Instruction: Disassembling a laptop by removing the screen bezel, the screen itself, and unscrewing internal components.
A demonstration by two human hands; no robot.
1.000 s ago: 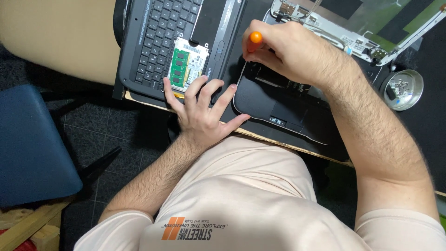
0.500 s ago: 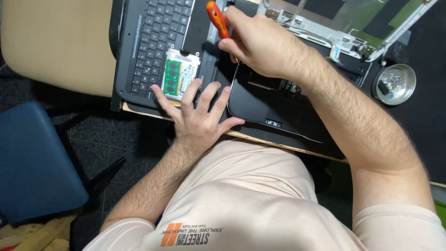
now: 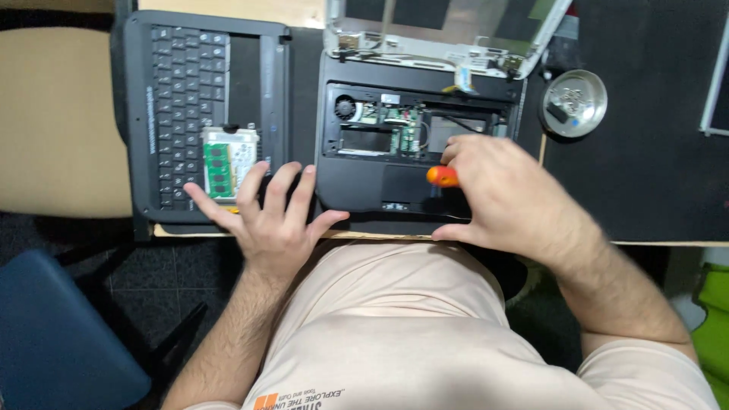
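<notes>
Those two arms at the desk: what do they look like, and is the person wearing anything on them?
Both arms are bare and hairy from the hands up to short sleeves. The left hand and right hand wear no gloves; no rings or watch show. The sleeves belong to a pale peach T-shirt, which has an orange square and dark lettering printed on the chest.

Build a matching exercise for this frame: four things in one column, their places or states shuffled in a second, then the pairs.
Things:
1. Screwdriver
2. Memory module
3. Metal dish
4. Left hand

Places or states:
A. At the right of the opened laptop, holding small parts
B. Spread flat on the desk edge, fingers on the keyboard
C. Gripped in the right hand, orange handle showing
D. Lying on the detached keyboard

Pairs: 1-C, 2-D, 3-A, 4-B
</notes>
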